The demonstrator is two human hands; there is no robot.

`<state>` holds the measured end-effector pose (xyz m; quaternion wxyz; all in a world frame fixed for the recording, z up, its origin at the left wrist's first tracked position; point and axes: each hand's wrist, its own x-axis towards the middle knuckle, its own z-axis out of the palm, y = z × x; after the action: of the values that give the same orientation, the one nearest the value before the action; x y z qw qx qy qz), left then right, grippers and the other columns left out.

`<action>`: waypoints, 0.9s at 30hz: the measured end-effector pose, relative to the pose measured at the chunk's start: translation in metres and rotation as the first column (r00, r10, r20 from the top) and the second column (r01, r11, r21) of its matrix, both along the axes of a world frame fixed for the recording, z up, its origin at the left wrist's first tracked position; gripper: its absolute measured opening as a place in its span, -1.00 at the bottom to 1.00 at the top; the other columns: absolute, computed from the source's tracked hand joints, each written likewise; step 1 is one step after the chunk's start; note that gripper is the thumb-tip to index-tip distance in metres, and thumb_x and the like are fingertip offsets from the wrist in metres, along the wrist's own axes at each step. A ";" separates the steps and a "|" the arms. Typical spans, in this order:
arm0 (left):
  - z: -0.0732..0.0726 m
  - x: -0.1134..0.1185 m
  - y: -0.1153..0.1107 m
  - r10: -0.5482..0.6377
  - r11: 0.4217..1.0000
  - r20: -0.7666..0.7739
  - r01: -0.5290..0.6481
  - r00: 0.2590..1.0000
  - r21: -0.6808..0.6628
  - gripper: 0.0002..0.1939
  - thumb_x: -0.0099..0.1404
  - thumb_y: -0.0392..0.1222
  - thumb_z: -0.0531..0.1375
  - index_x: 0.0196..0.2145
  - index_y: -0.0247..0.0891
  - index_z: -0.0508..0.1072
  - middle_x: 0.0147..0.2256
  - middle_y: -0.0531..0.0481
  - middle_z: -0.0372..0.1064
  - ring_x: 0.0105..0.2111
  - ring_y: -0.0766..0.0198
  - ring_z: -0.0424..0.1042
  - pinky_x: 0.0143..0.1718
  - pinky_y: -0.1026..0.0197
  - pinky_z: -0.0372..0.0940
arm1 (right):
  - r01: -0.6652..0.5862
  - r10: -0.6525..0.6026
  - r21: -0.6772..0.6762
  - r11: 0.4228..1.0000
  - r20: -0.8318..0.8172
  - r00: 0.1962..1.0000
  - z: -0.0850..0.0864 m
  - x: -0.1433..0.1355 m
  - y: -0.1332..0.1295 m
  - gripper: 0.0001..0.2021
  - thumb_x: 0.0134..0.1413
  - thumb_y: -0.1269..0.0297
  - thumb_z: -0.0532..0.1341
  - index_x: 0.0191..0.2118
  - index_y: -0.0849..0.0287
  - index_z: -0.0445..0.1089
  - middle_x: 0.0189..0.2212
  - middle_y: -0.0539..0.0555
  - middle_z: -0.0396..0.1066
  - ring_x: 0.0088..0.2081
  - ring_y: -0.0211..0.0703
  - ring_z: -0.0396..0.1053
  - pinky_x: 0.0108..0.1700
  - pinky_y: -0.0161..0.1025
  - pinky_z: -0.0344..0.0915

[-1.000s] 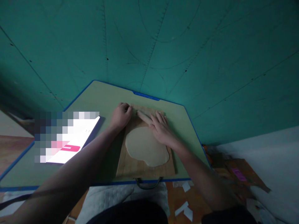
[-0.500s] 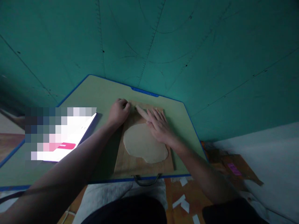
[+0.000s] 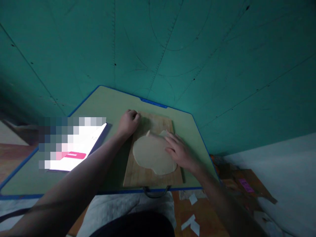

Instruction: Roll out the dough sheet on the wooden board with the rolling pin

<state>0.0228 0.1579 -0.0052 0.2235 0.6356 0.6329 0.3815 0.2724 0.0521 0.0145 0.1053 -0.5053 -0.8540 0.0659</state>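
Observation:
A flat, rolled-out sheet of dough with an uneven rim lies on a wooden cutting board. My left hand is closed, fingers curled at the board's far left corner, holding its edge. Across the far part of the dough lies a thin, pale rolling pin, its left tip showing. My right hand rests over the pin's right portion with fingers stretched out and slightly blurred. That end of the pin is hidden under the hand.
The board sits on a pale table with a blue rim and a dark handle at the near edge. Left of my forearm lies a bright-screened tablet, partly pixelated. Behind rises a green wall. Paper scraps lie on the floor.
My right hand and the rolling pin have moved towards me, from beyond the dough onto its far part. My left hand stays at the board's corner. The view has shifted slightly.

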 end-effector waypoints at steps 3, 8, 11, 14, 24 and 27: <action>-0.001 0.001 0.001 -0.006 1.000 0.003 0.006 1.000 0.001 -0.71 0.31 -0.09 0.01 -0.38 -0.21 0.47 -0.25 -0.17 0.45 -0.23 0.06 0.45 -0.17 0.11 0.32 | -0.003 0.003 -0.015 1.000 0.008 1.000 0.001 0.009 -0.045 -0.58 0.34 0.36 0.05 0.25 0.07 0.31 0.34 0.17 0.22 0.35 -0.01 0.17 0.35 0.19 0.14; -0.002 0.001 0.002 -0.010 1.000 0.001 0.010 1.000 -0.005 -0.73 0.31 -0.11 0.00 -0.38 -0.21 0.46 -0.24 -0.18 0.44 -0.22 0.06 0.44 -0.16 0.12 0.31 | 0.033 -0.033 0.008 0.999 0.117 0.993 0.007 -0.005 -0.070 -0.42 0.36 0.02 0.07 0.37 0.18 0.16 0.40 0.26 0.06 0.45 0.16 -0.11 0.39 0.31 -0.03; -0.002 0.000 0.002 -0.010 1.000 -0.007 0.010 1.000 -0.006 -0.73 0.31 -0.11 0.00 -0.36 -0.22 0.46 -0.24 -0.18 0.42 -0.21 0.06 0.42 -0.15 0.11 0.30 | 0.091 -0.094 0.025 0.996 0.157 0.983 0.007 -0.021 -0.037 -0.33 0.38 -0.03 0.00 0.42 0.29 0.03 0.42 0.31 -0.01 0.45 0.17 -0.12 0.42 0.28 -0.12; -0.001 -0.001 0.002 -0.009 1.000 -0.020 0.009 1.000 -0.003 -0.72 0.31 -0.10 0.00 -0.36 -0.22 0.45 -0.25 -0.18 0.42 -0.20 0.05 0.41 -0.14 0.11 0.31 | 0.171 -0.172 0.017 0.985 0.164 0.971 0.006 -0.030 0.010 -0.39 0.42 -0.01 -0.08 0.42 0.23 0.06 0.43 0.28 -0.04 0.46 0.11 -0.15 0.42 0.25 -0.20; -0.002 -0.002 0.003 0.004 1.000 -0.001 -0.004 1.000 -0.011 -0.77 0.32 -0.12 0.03 -0.34 -0.22 0.45 -0.22 -0.16 0.42 -0.19 0.08 0.41 -0.12 0.12 0.31 | 0.197 -0.203 0.063 0.978 0.117 0.972 0.003 -0.031 -0.016 -0.41 0.42 0.00 -0.10 0.39 0.22 0.13 0.41 0.28 0.04 0.44 0.11 -0.09 0.42 0.21 -0.15; -0.002 0.001 0.001 -0.016 1.000 -0.010 0.016 1.000 -0.007 -0.79 0.31 -0.14 0.05 -0.29 -0.22 0.46 -0.19 -0.17 0.41 -0.18 0.07 0.41 -0.10 0.10 0.30 | 0.133 -0.144 0.090 0.987 0.128 0.981 0.000 -0.026 -0.065 -0.36 0.40 0.00 -0.08 0.42 0.30 0.05 0.44 0.34 -0.07 0.46 0.16 -0.16 0.41 0.24 -0.10</action>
<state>0.0235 0.1593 -0.0073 0.2256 0.6417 0.6303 0.3743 0.2464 -0.0128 0.0144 0.0722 -0.5623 -0.8237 -0.0104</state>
